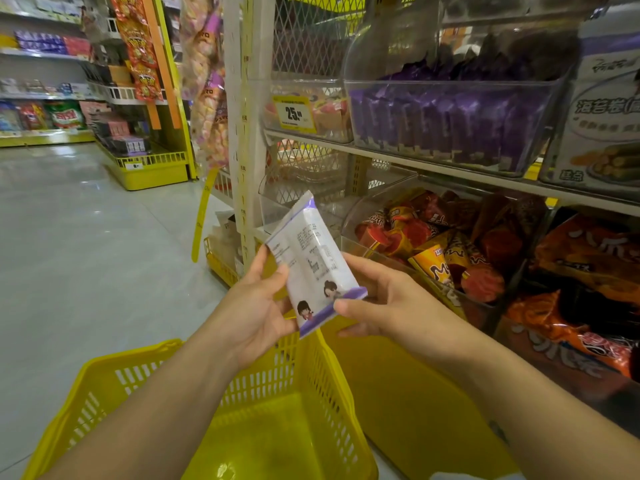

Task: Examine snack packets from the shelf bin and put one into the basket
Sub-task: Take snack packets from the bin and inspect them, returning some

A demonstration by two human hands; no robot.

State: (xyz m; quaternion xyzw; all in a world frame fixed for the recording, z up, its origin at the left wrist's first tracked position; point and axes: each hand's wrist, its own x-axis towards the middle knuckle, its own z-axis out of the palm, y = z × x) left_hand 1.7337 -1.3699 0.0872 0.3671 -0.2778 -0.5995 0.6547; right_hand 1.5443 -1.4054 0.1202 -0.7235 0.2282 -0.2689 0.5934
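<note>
Below both hands, a yellow basket (pixel 114 358) stands with its open mouth facing up, its far rim passing just under the wrists and its slotted walls and floor in plain view. Above that rim the left hand (pixel 256 306) grips the snack packet (pixel 313 265) along its left edge, thumb on the printed face and fingers curled behind. The right hand (pixel 377 303) pinches the packet's lower purple seam with its thumb, while its fingers wrap the right edge. The packet is held between the two hands, over the basket's far side and apart from it. Its long axis runs from the lower seam at the right thumb up and away to the top seam, leaning a little left, with the white printed back facing the camera. Left of the left hand, bare grey floor (pixel 86 254) spreads wide. Just right of the right hand, a clear bin of orange and red packets (pixel 433 244) crowds in close. Above and beyond the hands sits a clear shelf bin of purple packets (pixel 450 123), with a yellow price tag (pixel 294 114) to its left.
</note>
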